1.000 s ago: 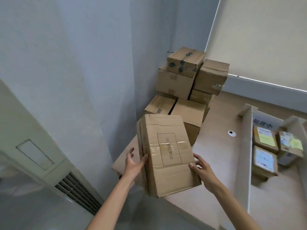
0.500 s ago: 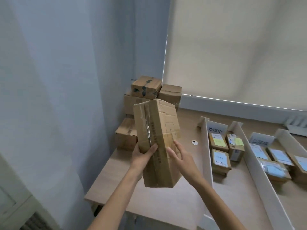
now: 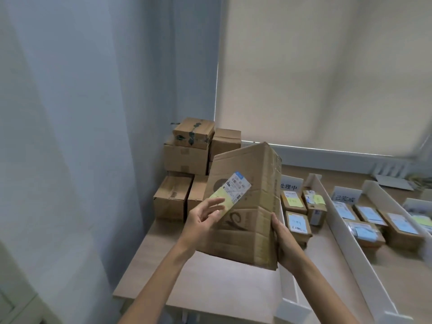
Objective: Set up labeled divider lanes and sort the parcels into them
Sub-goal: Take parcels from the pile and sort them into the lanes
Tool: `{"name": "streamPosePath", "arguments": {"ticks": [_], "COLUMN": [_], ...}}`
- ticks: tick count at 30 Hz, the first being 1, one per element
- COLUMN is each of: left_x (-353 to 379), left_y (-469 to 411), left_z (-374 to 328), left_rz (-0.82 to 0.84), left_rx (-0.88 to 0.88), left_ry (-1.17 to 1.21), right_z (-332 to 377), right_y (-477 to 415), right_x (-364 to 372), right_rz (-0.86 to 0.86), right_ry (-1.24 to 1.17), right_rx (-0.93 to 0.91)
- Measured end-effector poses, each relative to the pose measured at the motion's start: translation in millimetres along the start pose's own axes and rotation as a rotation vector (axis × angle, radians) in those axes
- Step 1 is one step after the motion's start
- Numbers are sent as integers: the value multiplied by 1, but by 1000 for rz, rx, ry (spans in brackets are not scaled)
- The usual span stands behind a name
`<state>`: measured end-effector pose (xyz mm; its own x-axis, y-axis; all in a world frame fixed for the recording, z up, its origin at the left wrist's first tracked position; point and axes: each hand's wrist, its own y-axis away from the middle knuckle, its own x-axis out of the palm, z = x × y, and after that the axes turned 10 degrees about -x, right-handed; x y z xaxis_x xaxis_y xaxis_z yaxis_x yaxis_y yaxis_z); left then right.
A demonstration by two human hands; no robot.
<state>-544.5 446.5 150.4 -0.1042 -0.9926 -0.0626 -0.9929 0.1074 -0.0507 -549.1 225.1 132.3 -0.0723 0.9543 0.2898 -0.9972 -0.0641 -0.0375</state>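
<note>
I hold a large cardboard parcel (image 3: 245, 220) tilted above the table's near left part. Its facing side carries a white shipping label with a yellow-green note (image 3: 230, 194). My left hand (image 3: 202, 222) rests on the parcel's left face, fingers spread near the note. My right hand (image 3: 281, 242) grips its lower right edge from behind. To the right stand white divider walls (image 3: 346, 235) that form lanes with labelled sign cards (image 3: 291, 184). Small labelled parcels (image 3: 298, 224) lie in the lanes.
A stack of several brown boxes (image 3: 187, 160) fills the table's far left corner against the blue-grey wall. A roller blind covers the window behind. The wooden table (image 3: 210, 284) ends at a near edge below my arms. More labelled parcels (image 3: 402, 226) lie in the right lane.
The parcel has been turned so its labelled face now points at me, and it moved a little right. My left hand shifted onto that face; my view swung right.
</note>
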Motion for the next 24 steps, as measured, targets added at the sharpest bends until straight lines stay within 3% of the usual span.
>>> {"name": "streamPosePath", "arguments": {"ticks": [4, 8, 11, 17, 24], "left_x": [-13, -17, -9, -1, 32], "left_y": [0, 1, 4, -9, -18], "left_z": [7, 16, 24, 38, 59], "left_rz": [-197, 59, 134, 73, 58], "left_rx": [59, -188, -255, -209, -258], "left_ry": [-106, 43, 200, 315, 292], "right_z": [-1, -8, -12, -2, -10], "right_y": [17, 29, 34, 33, 54], "right_x": [-10, -21, -25, -28, -30], "right_rz": [25, 119, 106, -178, -158], "right_ry": [-179, -234, -272, 55, 367], "right_rx": [63, 99, 117, -82, -130]}}
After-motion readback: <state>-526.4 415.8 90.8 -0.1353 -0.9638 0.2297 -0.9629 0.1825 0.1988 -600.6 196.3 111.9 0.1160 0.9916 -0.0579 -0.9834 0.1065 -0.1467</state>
